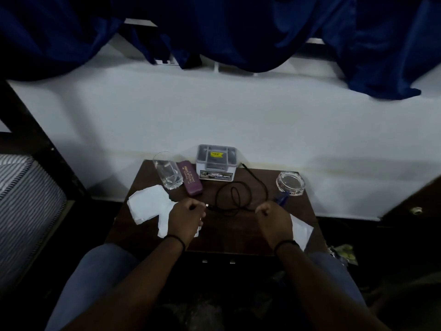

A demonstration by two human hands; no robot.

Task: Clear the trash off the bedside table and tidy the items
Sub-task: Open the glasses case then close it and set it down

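Note:
On the dark wooden bedside table lies a black cable, partly looped. My left hand pinches the cable's plug end at the left. Curled over the cable's right part, my right hand appears to grip it. Under and left of my left hand lies torn white paper. A second white paper piece shows beside my right wrist. A blue pen lies just beyond my right hand.
At the table's back stand a clear drinking glass, a purple glasses case, a small grey and white box and a glass ashtray. A white wall rises behind, with blue curtains above. A striped mattress is at left.

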